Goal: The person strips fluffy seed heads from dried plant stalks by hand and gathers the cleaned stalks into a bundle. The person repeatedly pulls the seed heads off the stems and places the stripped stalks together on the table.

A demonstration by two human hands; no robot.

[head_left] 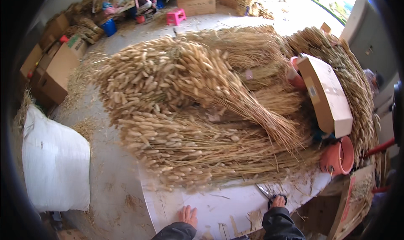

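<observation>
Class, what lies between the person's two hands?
Between the left hand and the right hand, torn brown scraps show on the white tabletop in the head view.

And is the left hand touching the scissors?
Apart: the head view shows white tabletop between the left hand and the scissors.

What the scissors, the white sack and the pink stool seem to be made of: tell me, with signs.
Scissors: blades likely polished metal, by their silvery shine; dark handles perhaps plastic. White sack: probably woven plastic, given its creased, faintly glossy sides, though no weave shows. Pink stool: likely moulded plastic, from its even bright colour; too far to be sure.
</observation>
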